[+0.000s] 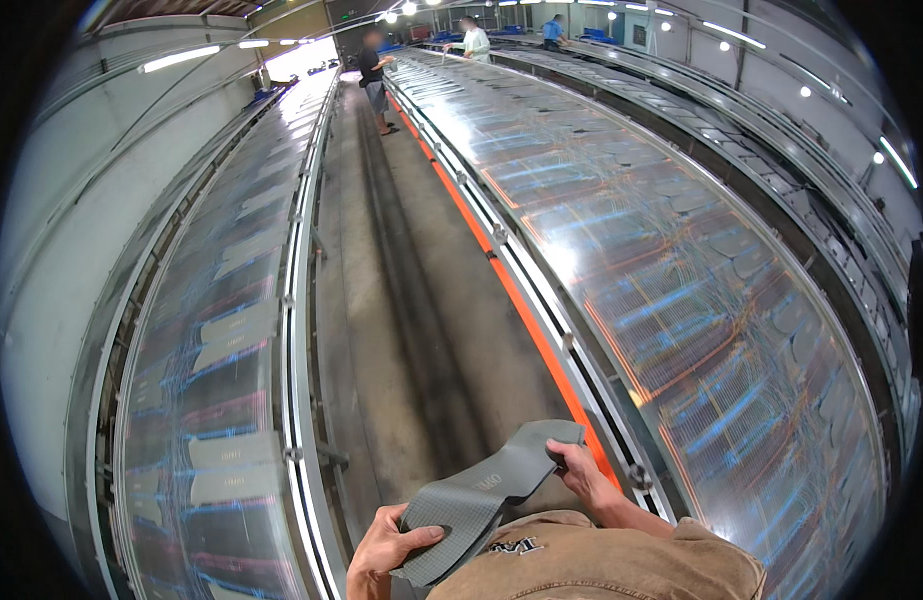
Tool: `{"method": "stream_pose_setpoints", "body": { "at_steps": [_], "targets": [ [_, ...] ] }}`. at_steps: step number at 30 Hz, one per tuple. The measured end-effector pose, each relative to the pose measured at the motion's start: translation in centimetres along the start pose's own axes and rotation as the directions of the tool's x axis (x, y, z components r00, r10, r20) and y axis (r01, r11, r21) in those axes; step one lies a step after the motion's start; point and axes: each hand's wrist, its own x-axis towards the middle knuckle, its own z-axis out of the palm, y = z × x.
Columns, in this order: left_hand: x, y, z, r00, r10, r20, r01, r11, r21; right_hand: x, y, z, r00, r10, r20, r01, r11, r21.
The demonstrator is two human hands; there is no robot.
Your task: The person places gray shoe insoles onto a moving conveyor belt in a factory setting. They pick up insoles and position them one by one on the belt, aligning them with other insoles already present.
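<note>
A small stack of grey grid-textured fabric panels (461, 499) hangs between my two hands, in front of my body. The top panel bears pale printed lettering and curves in a wave. My left hand (386, 546) grips the near left end, thumb on top and fingers hidden beneath. At the far right end, my right hand (578, 466) pinches the panels with the thumb on top. How many layers there are I cannot tell. Flat grey panels (233, 448) with similar lettering lie on the long table (233, 536) to the left.
A long table (641, 289) covered in coloured outlines runs along the right. Its edge has a metal rail (533, 289) with clamps and an orange strip (512, 289). Between the tables lies a concrete aisle (386, 300). A person (371, 71) stands far down it; two others work farther right.
</note>
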Motion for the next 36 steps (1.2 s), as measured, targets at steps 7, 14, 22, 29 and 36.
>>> {"method": "stream_pose_setpoints", "body": {
  "at_steps": [7,14,22,29,36],
  "targets": [
    [14.6,9.5,-3.9,1.0,-0.017,-0.002,0.017,0.998,0.061,9.6,-8.0,11.4,0.986,-0.169,-0.008,0.169,0.985,0.028],
    [28.4,18.2,-6.0,0.984,0.0,-0.178,0.003,1.0,0.02,23.2,-17.6,24.1,0.926,-0.286,0.245,0.31,0.949,-0.064],
    [42.2,26.7,-10.9,0.955,0.048,-0.292,-0.094,0.985,-0.147,36.7,-27.8,37.8,0.895,-0.329,0.302,0.364,0.929,-0.067],
    [58.7,35.6,-20.7,0.987,0.033,-0.16,-0.037,0.999,-0.023,47.8,-32.8,49.9,0.9,-0.384,0.206,0.4,0.916,-0.042],
    [74.1,45.3,-28.6,0.999,0.042,0.028,-0.042,0.999,0.001,58.6,-39.2,60.5,0.886,-0.461,0.047,0.463,0.88,-0.108]
  ]
}}
